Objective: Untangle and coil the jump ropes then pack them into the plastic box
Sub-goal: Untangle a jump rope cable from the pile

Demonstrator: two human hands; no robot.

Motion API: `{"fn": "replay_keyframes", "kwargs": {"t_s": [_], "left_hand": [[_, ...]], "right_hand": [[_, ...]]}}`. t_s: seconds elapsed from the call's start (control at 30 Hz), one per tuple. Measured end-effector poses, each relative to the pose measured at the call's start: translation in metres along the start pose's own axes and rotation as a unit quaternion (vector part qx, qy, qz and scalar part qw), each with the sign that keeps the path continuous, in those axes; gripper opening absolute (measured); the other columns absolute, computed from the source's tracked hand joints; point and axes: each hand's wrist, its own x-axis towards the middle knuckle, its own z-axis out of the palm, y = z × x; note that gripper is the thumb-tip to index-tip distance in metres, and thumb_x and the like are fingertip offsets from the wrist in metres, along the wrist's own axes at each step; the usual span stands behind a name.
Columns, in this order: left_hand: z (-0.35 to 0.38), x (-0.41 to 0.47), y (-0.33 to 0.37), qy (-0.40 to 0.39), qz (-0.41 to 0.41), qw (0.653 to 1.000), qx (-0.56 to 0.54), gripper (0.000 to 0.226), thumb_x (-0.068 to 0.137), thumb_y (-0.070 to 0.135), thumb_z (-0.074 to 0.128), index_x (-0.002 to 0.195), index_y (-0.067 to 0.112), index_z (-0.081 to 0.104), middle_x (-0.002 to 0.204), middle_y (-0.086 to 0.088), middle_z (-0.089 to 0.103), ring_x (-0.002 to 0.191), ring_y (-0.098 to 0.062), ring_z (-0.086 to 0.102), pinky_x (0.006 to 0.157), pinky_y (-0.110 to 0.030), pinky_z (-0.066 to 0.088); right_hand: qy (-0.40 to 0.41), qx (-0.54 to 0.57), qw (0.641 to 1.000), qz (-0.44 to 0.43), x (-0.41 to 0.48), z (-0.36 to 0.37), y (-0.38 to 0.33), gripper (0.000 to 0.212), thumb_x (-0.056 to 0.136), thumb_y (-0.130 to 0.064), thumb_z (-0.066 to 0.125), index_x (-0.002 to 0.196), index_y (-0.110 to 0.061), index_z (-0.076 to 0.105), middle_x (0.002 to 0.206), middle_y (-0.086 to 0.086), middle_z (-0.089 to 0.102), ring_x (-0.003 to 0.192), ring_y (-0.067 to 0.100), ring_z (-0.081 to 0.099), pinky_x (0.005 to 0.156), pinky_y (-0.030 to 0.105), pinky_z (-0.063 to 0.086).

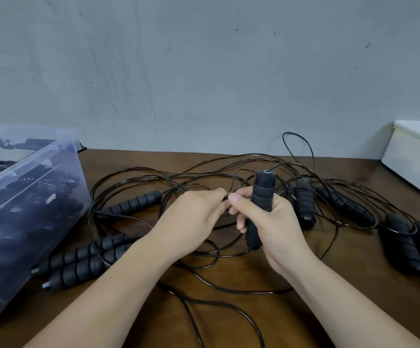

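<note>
Two bare arms show in the lower half of the frame. The left forearm [118, 292] fills the lower left, and the right forearm [349, 305] fills the lower right. Both are bare from the bottom edge up to the wrist. They look smooth and get thinner toward the wrists. Each arm ends near the middle of the frame in a grip. The left grip [191, 222] is a bare hand, and the bumps of its knuckles show along the top. The right grip [276, 222] is a bare hand too. Its thumb nail [234, 197] is short, round and plain.
</note>
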Motion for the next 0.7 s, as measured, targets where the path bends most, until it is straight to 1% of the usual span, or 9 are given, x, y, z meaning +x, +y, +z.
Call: {"fn": "replay_keyframes", "kwargs": {"t_s": [0.13,0.27,0.33,0.43,0.5,0.57,0.6,0.67,0.7], "left_hand": [[0.001,0.0,0.001,0.006,0.005,1.0,-0.005,0.028,0.11,0.038,0.043,0.089,0.021,0.05,0.072,0.005,0.053,0.066,-0.016,0.053,0.062,-0.039,0.047],[0.003,-0.001,0.001,-0.01,0.005,1.0,-0.011,0.031,0.111,0.041,0.044,0.088,0.02,0.054,0.072,0.006,0.052,0.068,-0.013,0.053,0.062,-0.037,0.046],[0.0,0.0,-0.002,-0.001,0.005,1.0,-0.019,0.029,0.111,0.041,0.046,0.09,0.023,0.057,0.074,0.007,0.055,0.073,-0.01,0.055,0.066,-0.037,0.048],[-0.008,0.002,-0.009,0.012,-0.019,1.0,-0.02,0.025,0.111,0.044,0.046,0.1,0.029,0.063,0.081,0.01,0.063,0.081,-0.007,0.061,0.074,-0.036,0.052],[-0.013,0.002,-0.015,0.025,-0.034,0.999,-0.018,0.024,0.111,0.044,0.046,0.102,0.031,0.064,0.08,0.012,0.063,0.08,-0.005,0.061,0.073,-0.035,0.053],[-0.016,0.002,-0.019,0.035,-0.044,0.998,-0.026,0.025,0.111,0.044,0.045,0.104,0.032,0.065,0.076,0.011,0.062,0.077,-0.005,0.061,0.071,-0.036,0.053],[-0.016,0.001,-0.02,0.036,-0.048,0.998,-0.031,0.026,0.112,0.045,0.044,0.105,0.033,0.066,0.075,0.01,0.062,0.075,-0.006,0.061,0.071,-0.036,0.053],[-0.014,0.001,-0.017,0.035,-0.056,0.997,-0.035,0.029,0.111,0.048,0.042,0.107,0.032,0.066,0.073,0.008,0.062,0.073,-0.008,0.061,0.07,-0.038,0.053],[-0.013,0.002,-0.014,0.032,-0.057,0.997,-0.031,0.031,0.111,0.05,0.041,0.107,0.031,0.066,0.074,0.007,0.063,0.073,-0.009,0.061,0.07,-0.038,0.053]], "right_hand": [[0.0,-0.004,1.0,-0.002,0.001,0.0,-0.001,0.012,0.095,-0.022,0.079,0.102,-0.012,0.078,0.083,0.013,0.075,0.064,0.02,0.062,0.064,0.031,0.055],[0.006,0.015,1.0,-0.011,0.001,-0.003,-0.003,0.004,0.096,-0.015,0.077,0.094,-0.012,0.077,0.081,0.016,0.074,0.064,0.02,0.06,0.065,0.029,0.054],[0.015,0.056,0.998,-0.01,0.004,-0.007,-0.009,0.007,0.096,-0.011,0.075,0.09,-0.009,0.073,0.081,0.017,0.071,0.062,0.019,0.057,0.062,0.028,0.052],[0.074,0.153,0.985,0.012,0.015,-0.022,-0.024,0.011,0.096,-0.009,0.074,0.09,-0.01,0.064,0.081,0.011,0.068,0.06,0.016,0.052,0.059,0.027,0.046],[0.111,0.21,0.971,0.029,0.023,-0.037,-0.03,0.012,0.098,-0.012,0.073,0.092,-0.014,0.062,0.082,0.007,0.068,0.061,0.014,0.051,0.058,0.024,0.045],[0.123,0.219,0.967,0.04,0.026,-0.046,-0.032,0.009,0.098,-0.016,0.074,0.099,-0.013,0.066,0.086,0.005,0.07,0.064,0.013,0.052,0.058,0.023,0.045],[0.119,0.214,0.969,0.044,0.027,-0.046,-0.031,0.014,0.097,-0.019,0.075,0.106,-0.01,0.068,0.088,0.005,0.071,0.064,0.013,0.052,0.057,0.022,0.045],[0.099,0.196,0.974,0.052,0.024,-0.038,-0.027,0.036,0.091,-0.026,0.08,0.118,-0.005,0.07,0.088,0.007,0.071,0.064,0.013,0.053,0.056,0.023,0.045],[0.085,0.186,0.977,0.056,0.022,-0.032,-0.025,0.044,0.088,-0.029,0.081,0.121,-0.002,0.07,0.088,0.008,0.071,0.062,0.014,0.052,0.056,0.023,0.045]]}}
